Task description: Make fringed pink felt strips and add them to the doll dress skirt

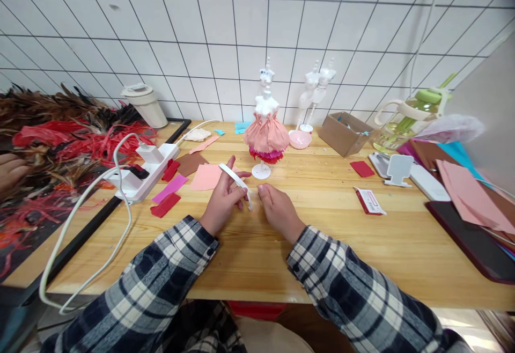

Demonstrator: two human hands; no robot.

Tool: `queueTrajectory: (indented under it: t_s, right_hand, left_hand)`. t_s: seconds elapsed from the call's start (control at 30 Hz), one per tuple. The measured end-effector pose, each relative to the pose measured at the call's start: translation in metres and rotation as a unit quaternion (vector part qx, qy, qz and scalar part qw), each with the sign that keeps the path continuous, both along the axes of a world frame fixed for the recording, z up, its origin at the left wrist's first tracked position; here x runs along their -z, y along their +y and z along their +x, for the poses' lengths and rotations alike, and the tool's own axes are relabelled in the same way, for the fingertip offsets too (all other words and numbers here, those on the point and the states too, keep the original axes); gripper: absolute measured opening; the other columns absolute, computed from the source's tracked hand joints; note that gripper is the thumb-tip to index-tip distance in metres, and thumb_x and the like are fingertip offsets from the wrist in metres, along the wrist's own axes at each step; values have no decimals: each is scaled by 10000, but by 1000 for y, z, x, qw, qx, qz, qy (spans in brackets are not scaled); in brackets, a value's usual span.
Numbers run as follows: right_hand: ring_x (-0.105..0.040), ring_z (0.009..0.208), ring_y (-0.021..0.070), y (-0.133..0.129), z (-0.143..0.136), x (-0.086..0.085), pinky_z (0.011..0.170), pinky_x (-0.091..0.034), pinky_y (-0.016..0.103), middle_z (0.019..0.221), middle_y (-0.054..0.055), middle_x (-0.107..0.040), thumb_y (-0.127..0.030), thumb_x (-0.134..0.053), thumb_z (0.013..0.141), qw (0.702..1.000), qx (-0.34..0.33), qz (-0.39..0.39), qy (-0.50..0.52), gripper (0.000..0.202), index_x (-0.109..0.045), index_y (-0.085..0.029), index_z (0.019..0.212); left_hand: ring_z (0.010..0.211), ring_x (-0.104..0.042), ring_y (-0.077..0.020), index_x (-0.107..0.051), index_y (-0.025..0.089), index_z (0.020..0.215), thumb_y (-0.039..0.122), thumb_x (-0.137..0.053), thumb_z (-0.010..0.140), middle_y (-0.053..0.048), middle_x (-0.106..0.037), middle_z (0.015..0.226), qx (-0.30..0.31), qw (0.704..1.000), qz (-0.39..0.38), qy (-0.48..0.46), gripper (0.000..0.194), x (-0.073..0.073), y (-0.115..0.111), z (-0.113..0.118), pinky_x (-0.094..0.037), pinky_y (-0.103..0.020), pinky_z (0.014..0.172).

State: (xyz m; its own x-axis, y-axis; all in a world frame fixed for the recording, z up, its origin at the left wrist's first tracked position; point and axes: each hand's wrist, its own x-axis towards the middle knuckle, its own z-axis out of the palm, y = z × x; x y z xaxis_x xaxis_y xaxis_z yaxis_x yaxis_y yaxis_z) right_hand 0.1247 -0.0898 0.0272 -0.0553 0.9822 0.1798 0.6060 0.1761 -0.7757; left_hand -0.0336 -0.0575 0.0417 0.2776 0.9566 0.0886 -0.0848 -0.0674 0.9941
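Observation:
My left hand (223, 197) is closed around a narrow roll of white tape (234, 176), seen nearly edge-on, with a short end hanging down by the fingertips. My right hand (280, 209) is closed just to the right, thumb pressed on the curled fingers; whatever it pinches is hidden. Behind both hands stands a small white dress form (266, 103) on a round base. It wears a gathered peach paper skirt (266, 132) over a ruffled magenta and red layer (267, 155). Peach paper (206, 177) lies beside my left hand.
On the left are a white power strip (151, 173), looping cables, red and magenta paper pieces (169, 189), feathers and another person's hand (12, 173). Bare mannequins (311, 87), a pink dish (300, 139), a cardboard box (346, 133), a pitcher (410, 117) and a phone stand (399, 169) stand rightward.

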Motion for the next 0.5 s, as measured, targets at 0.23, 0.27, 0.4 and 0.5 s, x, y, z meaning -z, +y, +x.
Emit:
queueTrajectory:
  t_s: [0.23,0.27,0.4,0.5]
  right_hand:
    - [-558,922,171,5,4,-2,838,-424,292,965,36,-585,-405,-575,830,991,17,55,121,238,-652,-206,934]
    - [-559,946,177,6,4,-1,859,-425,300,984,42,-585,-375,-599,809,990,13,49,128,218,-666,-203,925]
    - [-570,914,181,8,5,-2,829,-438,302,928,38,-621,-311,-613,777,987,-7,17,161,163,-674,-184,859]
    - [-566,761,156,8,4,-3,704,-438,269,804,16,-636,-319,-608,768,982,-26,-23,188,158,-651,-173,810]
  left_hand:
    - [628,-590,-64,-98,347,1490,172,-691,697,-107,-501,1279,12,999,29,17,1006,-3,-2,3,-493,-173,486]
    - [627,-591,-60,-96,352,1489,161,-691,692,-109,-496,1287,16,999,33,23,1013,-3,-3,4,-499,-175,496]
    - [612,-587,-48,-79,364,1488,151,-687,688,-118,-478,1306,28,998,39,46,1027,-4,-6,6,-508,-178,506]
    - [609,-584,-46,-61,371,1488,159,-679,690,-121,-468,1317,40,998,32,47,1031,-7,-8,7,-509,-180,504]
